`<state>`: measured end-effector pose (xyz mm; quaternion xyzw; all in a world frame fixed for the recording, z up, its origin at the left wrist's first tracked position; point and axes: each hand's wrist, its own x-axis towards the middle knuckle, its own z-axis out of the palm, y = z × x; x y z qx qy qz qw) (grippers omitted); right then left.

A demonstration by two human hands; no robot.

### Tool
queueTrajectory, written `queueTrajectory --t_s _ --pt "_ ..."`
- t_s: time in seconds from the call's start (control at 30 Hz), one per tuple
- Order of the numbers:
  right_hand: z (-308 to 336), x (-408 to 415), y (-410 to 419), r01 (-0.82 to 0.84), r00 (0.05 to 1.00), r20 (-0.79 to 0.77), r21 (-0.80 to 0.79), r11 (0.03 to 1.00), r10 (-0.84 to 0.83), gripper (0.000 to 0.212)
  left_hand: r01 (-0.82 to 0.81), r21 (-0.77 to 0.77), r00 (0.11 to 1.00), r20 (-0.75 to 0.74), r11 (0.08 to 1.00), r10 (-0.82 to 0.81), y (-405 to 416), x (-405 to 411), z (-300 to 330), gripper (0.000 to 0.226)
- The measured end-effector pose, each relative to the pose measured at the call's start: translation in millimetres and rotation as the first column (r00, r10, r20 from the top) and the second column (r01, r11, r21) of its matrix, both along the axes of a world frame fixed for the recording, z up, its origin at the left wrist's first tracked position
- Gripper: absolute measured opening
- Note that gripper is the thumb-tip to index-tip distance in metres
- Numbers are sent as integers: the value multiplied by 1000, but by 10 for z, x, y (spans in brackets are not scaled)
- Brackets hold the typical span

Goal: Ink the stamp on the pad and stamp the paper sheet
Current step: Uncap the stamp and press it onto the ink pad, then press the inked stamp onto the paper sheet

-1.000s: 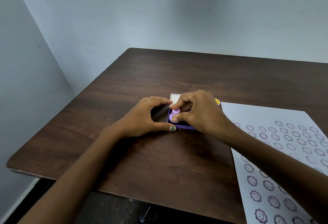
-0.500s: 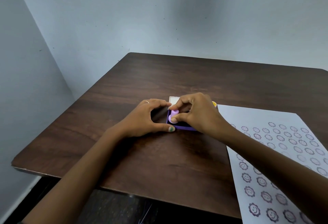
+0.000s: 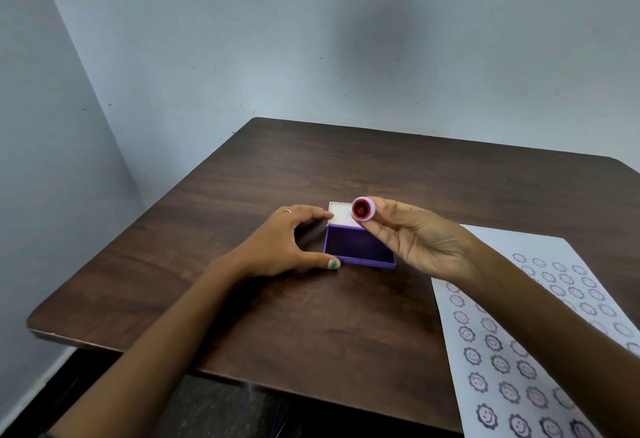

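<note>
A small round lilac stamp (image 3: 363, 209) is pinched in the fingertips of my right hand (image 3: 415, 240), raised above the pad with its dark red face turned toward me. The purple ink pad (image 3: 358, 245) lies open on the brown table, its white lid (image 3: 341, 214) hinged back behind it. My left hand (image 3: 287, 243) braces the pad's left side, thumb at the front corner and fingers at the lid. The white paper sheet (image 3: 540, 326), covered with several rows of purple smiley-flower prints, lies at the right, partly under my right forearm.
The dark wooden table (image 3: 311, 316) stands in a corner, with pale walls close behind and to the left. Its front edge runs near the bottom of the view, with dark floor below.
My right hand has lifted the stamp off the pad and turned it so its inked face shows. The pad's ink surface is now uncovered. My left hand has stayed on the pad.
</note>
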<state>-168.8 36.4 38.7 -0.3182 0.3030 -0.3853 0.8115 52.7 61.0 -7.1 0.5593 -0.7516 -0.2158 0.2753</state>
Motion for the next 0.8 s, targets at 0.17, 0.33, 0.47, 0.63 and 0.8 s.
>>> queueTrajectory --t_s 0.17,0.33,0.47,0.63,0.8 --pt "40 -52 4 -16 999 47 19 1000 15 16 -7 1 1000 -11 1000 7 17 -7 15 75" --pt "69 -116 26 -5 998 66 30 1000 3 16 -22 -6 1000 -10 1000 22 51 -29 38 76" --pt "73 -259 10 20 999 51 -63 998 -17 17 -50 -10 997 -66 999 50 82 -83 71 78" --pt "96 -729 -98 131 991 2 -205 970 -134 18 -86 -87 992 -103 992 76 77 -230 156 61" --pt "60 -1392 -216 298 948 -19 -305 904 -319 18 -2 -167 999 -42 986 -5 43 -713 260 61"
